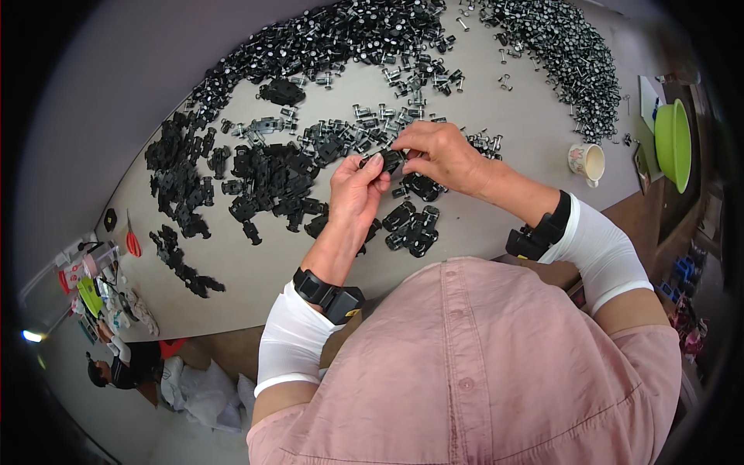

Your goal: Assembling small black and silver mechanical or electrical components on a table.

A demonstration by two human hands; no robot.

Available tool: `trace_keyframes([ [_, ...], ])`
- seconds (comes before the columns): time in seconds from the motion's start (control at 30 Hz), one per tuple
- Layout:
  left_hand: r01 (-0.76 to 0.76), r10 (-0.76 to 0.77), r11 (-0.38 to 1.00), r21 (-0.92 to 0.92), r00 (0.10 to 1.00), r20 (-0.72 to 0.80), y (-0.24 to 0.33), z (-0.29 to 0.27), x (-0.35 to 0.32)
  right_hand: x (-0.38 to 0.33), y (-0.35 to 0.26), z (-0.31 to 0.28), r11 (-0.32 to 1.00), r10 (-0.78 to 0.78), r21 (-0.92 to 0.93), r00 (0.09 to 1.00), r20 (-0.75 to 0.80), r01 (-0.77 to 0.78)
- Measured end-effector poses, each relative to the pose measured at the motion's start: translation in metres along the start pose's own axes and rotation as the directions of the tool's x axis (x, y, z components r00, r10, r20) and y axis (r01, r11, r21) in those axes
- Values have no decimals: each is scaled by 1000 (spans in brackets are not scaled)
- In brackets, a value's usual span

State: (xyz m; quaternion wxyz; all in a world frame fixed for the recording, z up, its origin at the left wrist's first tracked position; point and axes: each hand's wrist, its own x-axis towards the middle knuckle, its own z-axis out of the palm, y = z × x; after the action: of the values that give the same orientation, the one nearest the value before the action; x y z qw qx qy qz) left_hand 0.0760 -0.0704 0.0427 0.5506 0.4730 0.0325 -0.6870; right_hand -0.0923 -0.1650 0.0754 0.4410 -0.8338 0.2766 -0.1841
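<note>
My left hand (355,188) and my right hand (436,155) meet above the grey table (256,271), both gripping one small black plastic part (391,160) between the fingertips. Just below the hands lies a cluster of assembled black parts (413,225). To the left spreads a heap of loose black plastic pieces (267,178). Both wrists carry black bands and white sleeves.
Large piles of small black-and-silver metal pieces (341,39) run along the far edge and to the right (577,62). A white cup (587,162) and a green bowl (673,143) stand at the right. Red-handled scissors (132,242) lie at the left edge. Another person (116,368) is on the floor, lower left.
</note>
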Motion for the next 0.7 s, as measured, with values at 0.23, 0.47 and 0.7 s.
trace_keyframes([
  [0.23, 18, -12, 998, -61, 996, 92, -3, -3, 3, 0, -4, 3, 990, -16, -137, 1000, 1, 16],
  [0.47, 81, -61, 986, -144, 989, 137, -8, -1, 1, -4, 5, 5, 992, -74, -102, 997, -26, 71],
  [0.7, 147, -107, 978, -148, 963, 247, -6, -10, 3, -7, -5, 8, 999, 26, 27, 1000, 15, -26],
])
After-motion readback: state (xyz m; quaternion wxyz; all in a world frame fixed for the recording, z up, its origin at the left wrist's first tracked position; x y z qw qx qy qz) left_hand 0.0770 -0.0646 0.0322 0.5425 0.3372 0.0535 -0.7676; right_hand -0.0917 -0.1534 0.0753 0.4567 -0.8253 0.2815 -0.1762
